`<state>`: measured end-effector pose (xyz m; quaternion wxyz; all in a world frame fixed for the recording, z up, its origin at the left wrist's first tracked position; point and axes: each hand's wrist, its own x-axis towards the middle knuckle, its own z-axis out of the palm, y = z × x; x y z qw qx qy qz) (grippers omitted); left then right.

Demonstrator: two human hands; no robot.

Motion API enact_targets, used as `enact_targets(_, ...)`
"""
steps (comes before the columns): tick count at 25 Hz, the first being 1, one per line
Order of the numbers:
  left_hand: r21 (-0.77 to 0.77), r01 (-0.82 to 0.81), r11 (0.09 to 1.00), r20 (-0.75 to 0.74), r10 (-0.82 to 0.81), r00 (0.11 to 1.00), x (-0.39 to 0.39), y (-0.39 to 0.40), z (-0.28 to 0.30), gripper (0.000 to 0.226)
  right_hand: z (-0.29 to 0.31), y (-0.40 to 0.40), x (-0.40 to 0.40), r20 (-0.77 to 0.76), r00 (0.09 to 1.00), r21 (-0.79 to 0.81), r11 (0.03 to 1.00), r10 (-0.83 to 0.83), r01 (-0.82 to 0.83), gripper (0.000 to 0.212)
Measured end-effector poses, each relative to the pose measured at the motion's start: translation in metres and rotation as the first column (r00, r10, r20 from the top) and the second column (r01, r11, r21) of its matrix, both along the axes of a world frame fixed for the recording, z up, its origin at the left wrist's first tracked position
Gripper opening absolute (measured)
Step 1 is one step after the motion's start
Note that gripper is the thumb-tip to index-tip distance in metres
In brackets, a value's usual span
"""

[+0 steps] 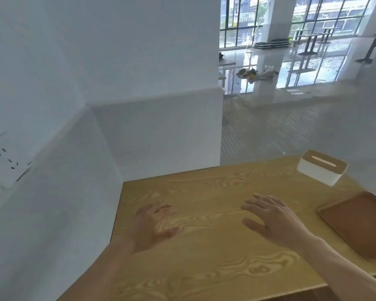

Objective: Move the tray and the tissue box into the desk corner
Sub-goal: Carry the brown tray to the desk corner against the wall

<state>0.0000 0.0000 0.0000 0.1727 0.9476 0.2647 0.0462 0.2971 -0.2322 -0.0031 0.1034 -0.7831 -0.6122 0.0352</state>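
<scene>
A white tissue box (319,172) with a wooden slotted lid stands at the far right of the wooden desk (204,257). A flat brown tray (358,222) lies nearer, at the desk's right edge, partly cut off by the frame. My left hand (153,224) hovers flat over the desk's left part, fingers spread, holding nothing; it looks blurred. My right hand (271,218) is spread over the desk's middle, left of the tray and apart from it, also holding nothing. The desk corner (126,184) lies at the far left, against the white walls.
White walls (74,148) close in the desk on the left and at the back. A wall socket (7,161) sits on the left wall. Beyond the desk on the right lies an open floor with tables and large windows.
</scene>
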Motion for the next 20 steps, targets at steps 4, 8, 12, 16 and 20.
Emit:
enact_targets(4, 0.111, 0.175, 0.978, -0.063, -0.168, 0.984, 0.061, -0.026, -0.015, 0.086, -0.019, -0.070, 0.030, -0.008, 0.989, -0.036, 0.989, -0.144, 0.144, 0.072)
enact_targets(8, 0.122, 0.324, 0.938, -0.058, -0.319, 0.946, 0.133, -0.065, -0.037, 0.083, -0.033, -0.146, 0.053, 0.018, 0.954, -0.102, 0.949, -0.299, 0.299, 0.074)
enact_targets(12, 0.107, 0.472, 0.875, -0.095, -0.464, 0.881, 0.193, -0.107, -0.048, 0.080, -0.043, -0.211, 0.066, 0.019, 0.909, -0.169, 0.894, -0.417, 0.414, 0.063)
enact_targets(16, 0.085, 0.588, 0.804, -0.151, -0.573, 0.806, 0.243, -0.137, -0.047, 0.082, -0.052, -0.262, 0.074, 0.014, 0.844, -0.180, 0.829, -0.537, 0.530, 0.066)
enact_targets(20, 0.072, 0.654, 0.753, -0.199, -0.631, 0.750, 0.285, -0.156, -0.053, 0.077, -0.063, -0.297, 0.084, -0.001, 0.770, -0.221, 0.751, -0.638, 0.622, 0.067)
